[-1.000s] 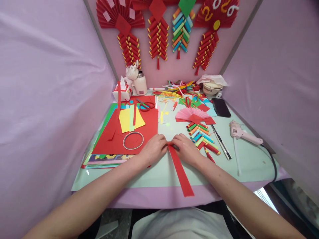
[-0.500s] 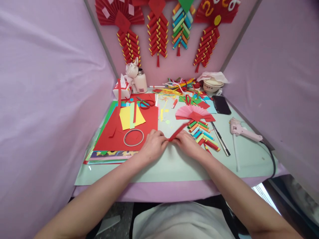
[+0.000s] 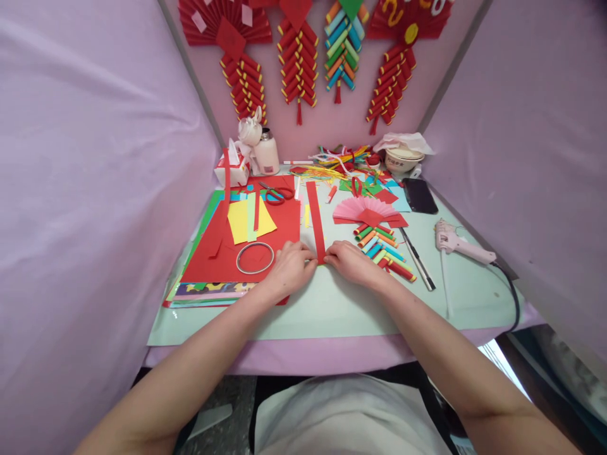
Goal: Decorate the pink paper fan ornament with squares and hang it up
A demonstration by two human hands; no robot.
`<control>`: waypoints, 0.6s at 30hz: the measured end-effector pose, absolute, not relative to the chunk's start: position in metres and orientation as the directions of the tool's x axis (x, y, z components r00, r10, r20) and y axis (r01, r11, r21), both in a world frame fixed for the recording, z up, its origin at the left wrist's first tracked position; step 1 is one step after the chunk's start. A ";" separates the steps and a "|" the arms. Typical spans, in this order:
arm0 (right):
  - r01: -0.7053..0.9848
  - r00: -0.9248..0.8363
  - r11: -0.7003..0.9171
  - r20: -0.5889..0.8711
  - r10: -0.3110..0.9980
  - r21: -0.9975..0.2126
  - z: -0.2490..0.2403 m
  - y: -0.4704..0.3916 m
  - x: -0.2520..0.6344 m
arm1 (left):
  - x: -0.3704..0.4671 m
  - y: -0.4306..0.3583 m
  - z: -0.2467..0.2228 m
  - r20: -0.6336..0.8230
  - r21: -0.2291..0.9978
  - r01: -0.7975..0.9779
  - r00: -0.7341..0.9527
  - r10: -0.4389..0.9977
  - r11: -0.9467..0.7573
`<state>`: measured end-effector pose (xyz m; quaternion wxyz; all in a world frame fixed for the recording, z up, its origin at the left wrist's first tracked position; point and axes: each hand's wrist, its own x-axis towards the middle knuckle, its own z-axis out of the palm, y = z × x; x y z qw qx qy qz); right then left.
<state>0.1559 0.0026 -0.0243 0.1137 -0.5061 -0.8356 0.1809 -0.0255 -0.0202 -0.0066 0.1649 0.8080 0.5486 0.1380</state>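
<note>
A long red paper strip [image 3: 315, 221] lies nearly straight away from me on the pale green mat, its near end between my hands. My left hand [image 3: 294, 265] has its fingers curled together on the left edge of that end. On the right edge, the fingers of my right hand [image 3: 348, 260] are pressed together at the same end. To the left is a stack of paper with a red sheet [image 3: 222, 253] on top, bearing a metal ring [image 3: 238, 259]. Right of my hands lies a pink paper fan [image 3: 358, 208] with coloured paper rolls [image 3: 379, 246] below it.
Red-handled scissors [image 3: 275, 198] and yellow paper [image 3: 241, 221] lie on the stack. A pen [image 3: 420, 262], black phone [image 3: 420, 196] and glue gun [image 3: 465, 246] are at the right. Behind stand a tissue box [image 3: 232, 174], bottle [image 3: 267, 155] and bowl [image 3: 403, 161].
The red strip, raised and slanting to the right before, now lies flat and points away from me. My hands stay at its near end, having shifted slightly.
</note>
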 end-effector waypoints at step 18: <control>0.710 -0.449 0.348 -0.012 0.893 -0.612 -0.017 -0.002 0.158 | -0.030 -0.025 -0.005 0.038 0.350 0.835 0.441 0.897 -0.425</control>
